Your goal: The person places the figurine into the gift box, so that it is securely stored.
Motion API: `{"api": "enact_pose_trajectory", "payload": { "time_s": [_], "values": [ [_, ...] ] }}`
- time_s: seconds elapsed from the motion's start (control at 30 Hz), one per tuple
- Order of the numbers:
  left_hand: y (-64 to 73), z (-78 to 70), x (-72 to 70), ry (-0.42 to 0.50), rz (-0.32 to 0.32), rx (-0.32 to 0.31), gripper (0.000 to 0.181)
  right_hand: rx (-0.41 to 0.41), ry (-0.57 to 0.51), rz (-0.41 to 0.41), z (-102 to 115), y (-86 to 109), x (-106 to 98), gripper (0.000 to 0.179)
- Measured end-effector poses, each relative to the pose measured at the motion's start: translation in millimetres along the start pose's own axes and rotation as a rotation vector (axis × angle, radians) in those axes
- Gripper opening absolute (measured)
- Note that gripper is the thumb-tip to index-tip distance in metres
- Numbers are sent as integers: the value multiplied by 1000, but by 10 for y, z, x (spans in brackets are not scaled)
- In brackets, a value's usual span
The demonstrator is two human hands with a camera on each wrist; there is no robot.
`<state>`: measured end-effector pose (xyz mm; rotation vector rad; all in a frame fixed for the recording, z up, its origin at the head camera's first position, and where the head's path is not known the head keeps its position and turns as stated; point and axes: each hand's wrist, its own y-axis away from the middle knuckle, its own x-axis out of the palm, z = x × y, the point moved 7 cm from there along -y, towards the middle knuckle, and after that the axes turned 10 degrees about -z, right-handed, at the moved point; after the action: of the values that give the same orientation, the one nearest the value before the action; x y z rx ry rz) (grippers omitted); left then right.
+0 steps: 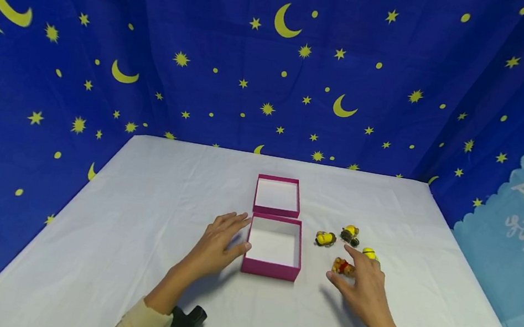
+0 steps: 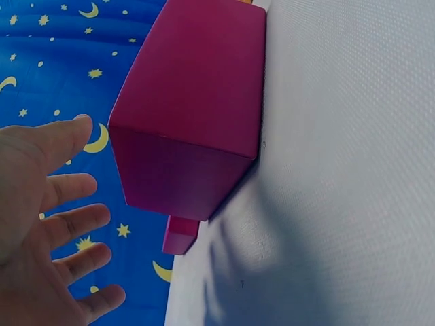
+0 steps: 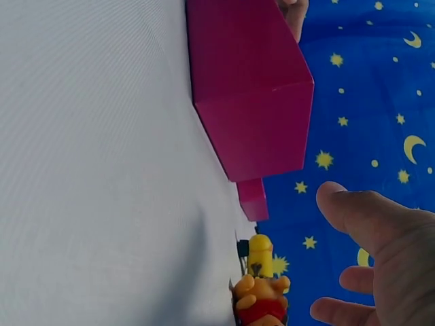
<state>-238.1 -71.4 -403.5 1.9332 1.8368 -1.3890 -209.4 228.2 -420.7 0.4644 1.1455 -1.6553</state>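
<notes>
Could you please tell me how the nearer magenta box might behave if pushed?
The nearer magenta box is probably light, being hollow with thin walls. Its straight edges suggest stiffness. Given its broad, low shape, it would likely slide rather than tip.

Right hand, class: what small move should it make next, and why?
Probably lower and pinch the bear figure in the red top: the right hand hovers by it, thumb and fingers apart, holding nothing, while the nearer pink box stands open and empty.
</notes>
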Motion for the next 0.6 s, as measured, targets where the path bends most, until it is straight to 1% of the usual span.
{"api": "enact_pose_trajectory", "payload": {
  "time_s": [0.1, 0.2, 0.37, 0.5, 0.6],
  "values": [
    [-2, 9, 3, 2, -10, 8, 54, 4, -7, -22, -12, 3, -27, 67],
    [-3, 19, 5, 8, -21, 15, 53, 13, -8, -26, -27, 6, -32, 66],
    [-13, 47, 17, 33, -21, 4, 50, 22, -8, -30, -65, 1, -22, 65],
    [-23, 64, 25, 62, -15, -10, 49, 45, 16, -17, -102, -1, -10, 64],
    [-28, 73, 25, 77, -17, -15, 49, 64, 54, -15, -120, -4, -17, 63]
  ]
}}
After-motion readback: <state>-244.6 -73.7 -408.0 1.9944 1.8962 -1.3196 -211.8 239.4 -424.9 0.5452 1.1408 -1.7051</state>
